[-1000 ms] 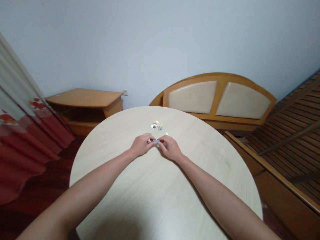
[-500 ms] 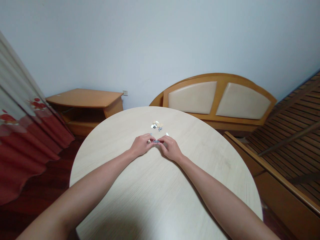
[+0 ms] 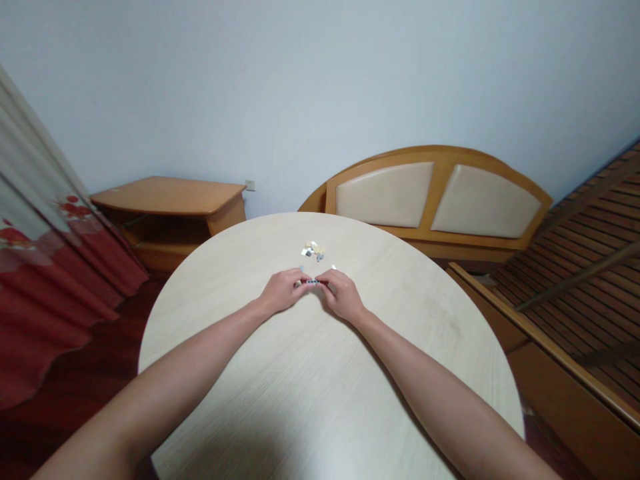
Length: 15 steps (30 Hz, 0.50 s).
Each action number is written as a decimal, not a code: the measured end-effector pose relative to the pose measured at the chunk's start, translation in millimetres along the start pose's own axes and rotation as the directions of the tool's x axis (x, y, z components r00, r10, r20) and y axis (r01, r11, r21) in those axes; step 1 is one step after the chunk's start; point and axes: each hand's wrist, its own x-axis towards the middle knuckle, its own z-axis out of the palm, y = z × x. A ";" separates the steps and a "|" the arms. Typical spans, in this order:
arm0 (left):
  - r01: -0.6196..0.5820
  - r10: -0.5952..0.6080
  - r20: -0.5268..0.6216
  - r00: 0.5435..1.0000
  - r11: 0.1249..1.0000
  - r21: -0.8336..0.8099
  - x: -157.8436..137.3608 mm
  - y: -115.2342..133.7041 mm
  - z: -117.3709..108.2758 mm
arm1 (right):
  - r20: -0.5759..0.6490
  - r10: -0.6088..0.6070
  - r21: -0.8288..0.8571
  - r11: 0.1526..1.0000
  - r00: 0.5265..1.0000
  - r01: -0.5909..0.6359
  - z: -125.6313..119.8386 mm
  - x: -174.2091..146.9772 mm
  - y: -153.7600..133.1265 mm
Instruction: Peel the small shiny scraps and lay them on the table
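Note:
Between my fingertips is a small, narrow dark-and-light piece [image 3: 313, 282], too small to name more exactly. My left hand [image 3: 284, 289] pinches its left end, and my right hand [image 3: 341, 293] pinches its right end. Both hands are just above or resting on the round table [image 3: 220, 393]; which of the two I cannot tell. Beyond them lies a little heap of small tan, white and grey pieces [image 3: 313, 250]. One white piece [image 3: 334, 268] lies apart, close to my right fingers, and a pale bluish piece [image 3: 301, 268] shows by my left fingers.
Past the table stand a wooden cabinet [image 3: 170, 195] at the left and a headboard [image 3: 385, 193] with cream panels at the right. A red and white curtain [image 3: 45, 293] hangs on the left. Slatted wooden boards [image 3: 590, 267] lean at the right.
Both hands keep their hold in nearly the same place. The small piece between them looks slightly turned, showing a lighter, spotted side.

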 end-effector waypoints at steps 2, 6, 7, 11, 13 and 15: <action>0.002 -0.002 0.010 1.000 1.000 0.005 0.1 0.2 0.0 | -0.007 -0.011 0.002 1.000 1.000 0.011 0.2 -0.1 0.7; 0.004 -0.004 0.010 1.000 1.000 0.003 0.3 1.3 -0.6 | 0.006 -0.010 -0.012 1.000 1.000 0.010 0.8 -0.5 1.7; 0.003 -0.003 0.010 1.000 1.000 0.000 0.2 1.6 -0.9 | 0.011 -0.007 -0.013 1.000 1.000 0.008 0.7 -0.6 1.5; 0.004 -0.004 0.006 1.000 1.000 0.000 -0.1 1.6 -1.6 | 0.029 -0.002 0.010 1.000 1.000 0.002 -0.7 -0.7 -1.0; 0.007 -0.007 0.001 1.000 1.000 0.002 -0.2 1.3 -1.7 | 0.037 -0.002 0.022 1.000 0.999 0.002 -1.5 -0.6 -2.3; 0.007 -0.007 -0.001 1.000 1.000 -0.001 -0.2 1.0 -1.6 | 0.046 -0.003 0.025 1.000 0.999 0.002 -1.9 -0.4 -3.2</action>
